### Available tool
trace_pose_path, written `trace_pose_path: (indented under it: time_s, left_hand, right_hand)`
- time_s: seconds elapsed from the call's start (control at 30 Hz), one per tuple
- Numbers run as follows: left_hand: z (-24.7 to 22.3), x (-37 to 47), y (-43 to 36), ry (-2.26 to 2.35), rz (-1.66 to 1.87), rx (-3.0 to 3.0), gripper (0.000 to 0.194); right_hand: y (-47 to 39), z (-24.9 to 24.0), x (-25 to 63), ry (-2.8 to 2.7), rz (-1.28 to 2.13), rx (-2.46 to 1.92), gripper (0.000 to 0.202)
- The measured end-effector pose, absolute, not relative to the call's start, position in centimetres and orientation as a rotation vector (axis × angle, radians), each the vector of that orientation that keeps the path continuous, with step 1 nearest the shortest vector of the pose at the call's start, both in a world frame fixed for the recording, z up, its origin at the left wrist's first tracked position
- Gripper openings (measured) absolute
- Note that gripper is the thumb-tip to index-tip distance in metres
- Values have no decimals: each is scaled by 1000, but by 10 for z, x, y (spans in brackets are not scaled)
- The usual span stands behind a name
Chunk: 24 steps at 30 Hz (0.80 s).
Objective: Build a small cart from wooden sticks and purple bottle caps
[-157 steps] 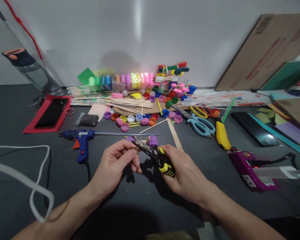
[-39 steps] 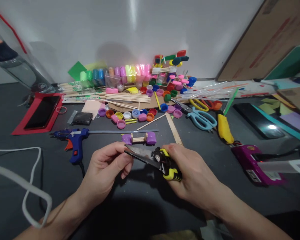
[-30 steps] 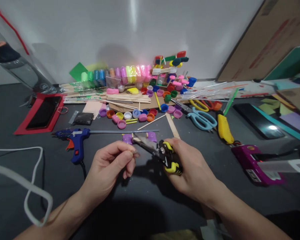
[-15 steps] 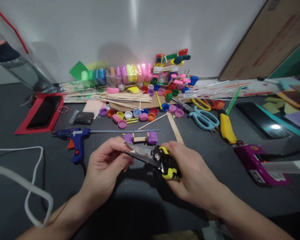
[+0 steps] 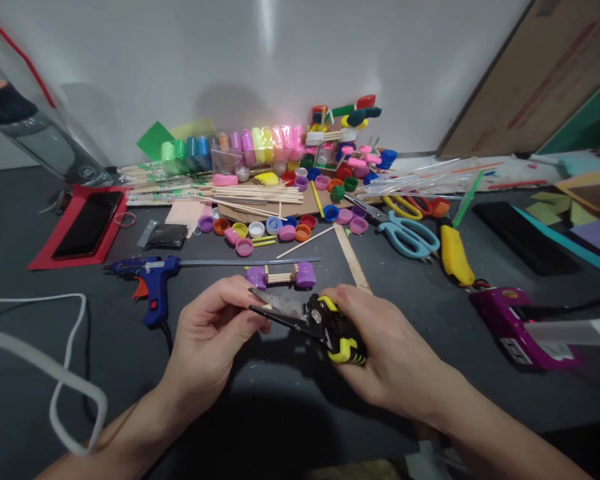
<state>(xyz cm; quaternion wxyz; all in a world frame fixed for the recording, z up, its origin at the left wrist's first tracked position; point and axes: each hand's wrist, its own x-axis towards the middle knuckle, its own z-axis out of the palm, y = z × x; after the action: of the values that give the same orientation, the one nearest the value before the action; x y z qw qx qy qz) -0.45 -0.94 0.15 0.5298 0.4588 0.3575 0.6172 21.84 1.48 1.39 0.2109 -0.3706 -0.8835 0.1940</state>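
Note:
My right hand [image 5: 380, 340] is wrapped round black-and-yellow handled cutters [image 5: 316, 316], whose blades point left and stand a little apart. In a pinch of thumb and forefinger, my left hand [image 5: 215, 333] holds a small pale wooden stick [image 5: 267, 307]. Its tip shows between the blades, and the rest is hidden by the fingers. Just beyond both hands, a small piece made of purple caps joined by short sticks [image 5: 280, 276] lies on the dark table.
A blue glue gun [image 5: 156, 283] lies left, near a white cable [image 5: 73, 373]. Behind are loose bottle caps [image 5: 273, 225], wooden skewers [image 5: 260, 194] and clay tubs [image 5: 247, 143]. To the right lie blue-handled scissors [image 5: 407, 237], a yellow-handled cutter [image 5: 456, 257] and a purple device [image 5: 520, 333].
The cutters and my right hand have shifted slightly right and down. My left hand stays almost still with the stick.

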Motion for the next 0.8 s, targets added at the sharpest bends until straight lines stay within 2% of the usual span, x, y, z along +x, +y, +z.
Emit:
trace_pose_path:
  time_s: [0.57,0.7,0.8]
  left_hand:
    - [1,-4,-9,894,1446,1085,7]
    - [1,-2,-10,877,1468,1063,9]
    - [1,-2,-10,870,1461,1030,10]
  right_hand:
    - [15,15,221,-2488,517,-1045,31]
    - [14,13,221,-2488,477,-1035,21]
    - [14,11,220,-2463,444,-1055,23]
